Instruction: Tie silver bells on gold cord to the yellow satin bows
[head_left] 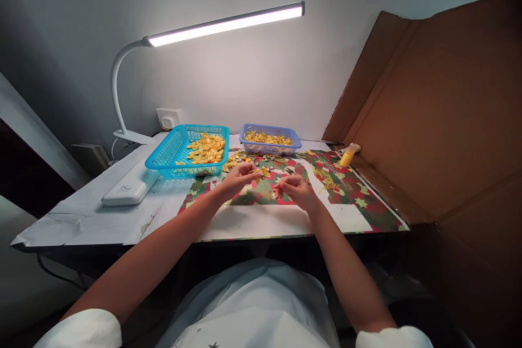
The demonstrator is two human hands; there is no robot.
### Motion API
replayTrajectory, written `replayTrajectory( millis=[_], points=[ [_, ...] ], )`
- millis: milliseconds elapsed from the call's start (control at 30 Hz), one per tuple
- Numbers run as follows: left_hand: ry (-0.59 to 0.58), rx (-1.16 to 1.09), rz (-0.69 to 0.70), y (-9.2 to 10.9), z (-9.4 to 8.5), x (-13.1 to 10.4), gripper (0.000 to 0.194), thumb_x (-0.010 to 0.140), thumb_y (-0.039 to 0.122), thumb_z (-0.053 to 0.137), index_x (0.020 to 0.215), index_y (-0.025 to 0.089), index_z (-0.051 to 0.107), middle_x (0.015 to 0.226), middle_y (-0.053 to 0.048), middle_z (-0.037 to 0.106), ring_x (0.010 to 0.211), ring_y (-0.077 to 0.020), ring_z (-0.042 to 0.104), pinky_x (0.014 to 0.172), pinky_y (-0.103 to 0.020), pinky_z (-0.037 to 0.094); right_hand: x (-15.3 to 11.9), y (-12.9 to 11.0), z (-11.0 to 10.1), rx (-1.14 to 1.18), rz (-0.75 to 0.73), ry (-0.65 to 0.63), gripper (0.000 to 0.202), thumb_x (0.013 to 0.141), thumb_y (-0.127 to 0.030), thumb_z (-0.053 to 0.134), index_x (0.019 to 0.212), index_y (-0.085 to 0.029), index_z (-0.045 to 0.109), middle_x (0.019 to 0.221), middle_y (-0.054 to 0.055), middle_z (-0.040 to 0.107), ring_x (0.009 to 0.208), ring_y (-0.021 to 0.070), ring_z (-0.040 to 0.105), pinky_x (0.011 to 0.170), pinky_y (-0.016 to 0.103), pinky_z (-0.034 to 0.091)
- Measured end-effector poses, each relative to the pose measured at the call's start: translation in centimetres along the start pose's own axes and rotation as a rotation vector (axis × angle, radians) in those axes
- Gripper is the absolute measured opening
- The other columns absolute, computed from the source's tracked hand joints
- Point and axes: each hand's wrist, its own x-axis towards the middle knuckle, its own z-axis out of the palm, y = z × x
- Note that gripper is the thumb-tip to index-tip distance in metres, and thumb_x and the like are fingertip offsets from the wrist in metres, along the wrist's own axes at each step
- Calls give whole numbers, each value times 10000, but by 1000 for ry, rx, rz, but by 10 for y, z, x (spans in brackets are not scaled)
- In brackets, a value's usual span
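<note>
A big cardboard wall stands at the right of the counter, and a lamp shines from above. A patterned mat covers the counter. At the back sit a turquoise basket with yellow pieces and a smaller blue basket.

The left hand pinches one small yellow piece above the mat. The right hand is closed on something thin; what it is cannot be told. To work well, it seems best to keep both hands close together under the light and to grip the piece lightly at its edge.
</note>
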Motion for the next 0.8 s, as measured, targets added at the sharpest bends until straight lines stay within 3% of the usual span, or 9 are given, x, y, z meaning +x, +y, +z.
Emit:
replayTrajectory(
  millis=[133,367,533,600,667,800],
  points=[
    [-43,107,18,-1,2,-2,317,690,416,721,640,155,549,627,17,523,578,-96,438,536,-220,318,-3,-4,3,99,-36,92,327,672,-518,781,684,-197,721,516,-16,633,495,116,599,665,313,533],
    [-24,230,46,-5,5,-2,230,683,318,697,608,154,554,650,13,538,571,-90,394,504,-205,290,-5,-3,7,123,7,90,340,650,-514,797,680,-189,701,520,-16,625,485,116,595,594,296,551],
    [46,218,65,-3,6,-2,268,689,348,683,588,165,515,604,26,496,560,-90,380,503,-206,281,-3,-2,14,92,-65,191,339,695,-550,746,709,-217,684,444,-78,425,438,85,449,629,322,572],
    [63,188,67,0,6,-2,296,704,391,667,594,170,503,572,37,464,536,-86,373,501,-211,278,-3,2,17,13,-99,249,337,739,-556,701,723,-219,681,464,-77,394,452,86,429,647,330,573],
    [57,155,67,3,6,-3,319,713,429,658,601,171,506,561,38,465,522,-84,382,504,-217,288,-5,7,21,-143,-109,299,327,781,-534,662,763,-209,696,511,-57,451,485,93,456,642,319,557],
    [27,117,63,9,8,-6,341,697,449,690,600,162,533,573,21,517,531,-88,415,513,-220,310,-9,11,28,-463,-142,335,265,871,-392,580,1005,-196,699,592,-23,563,555,119,531,591,275,478]
  ],
)
